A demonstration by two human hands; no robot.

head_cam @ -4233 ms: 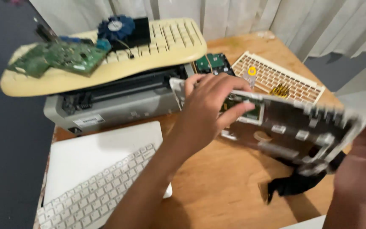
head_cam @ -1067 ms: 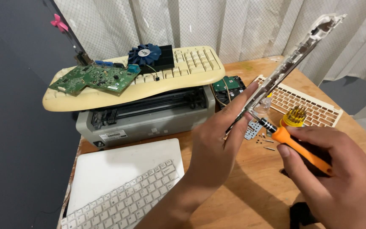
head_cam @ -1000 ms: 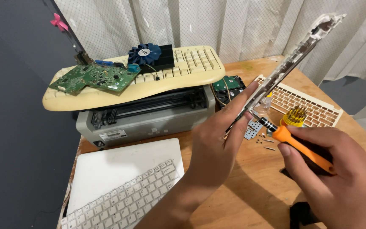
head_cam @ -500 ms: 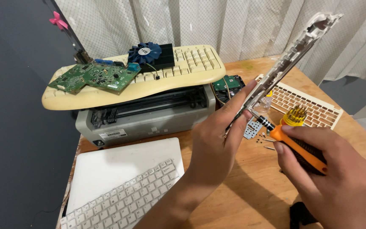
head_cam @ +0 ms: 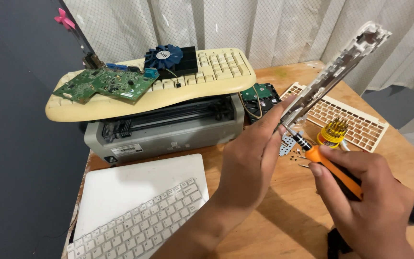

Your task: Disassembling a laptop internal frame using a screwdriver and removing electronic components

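Unscrewing in hand. Left hand [head_cam: 252, 158] gripping the lower end of a grey plastic frame panel [head_cam: 334, 76], held tilted above the wooden tabletop [head_cam: 283, 211] near its far right corner. Right hand [head_cam: 365, 192] wrapped around an orange-handled screwdriver [head_cam: 329, 165], tip set against the panel's lower edge. Steady pressure and straight turning probably needed, with loose screws [head_cam: 295, 156] already lying below.

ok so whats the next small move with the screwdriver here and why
Probably turn the screwdriver in place: its tip already meets the lower end of the grey frame, which the left hand holds tilted upright, and the right hand grips the orange handle.
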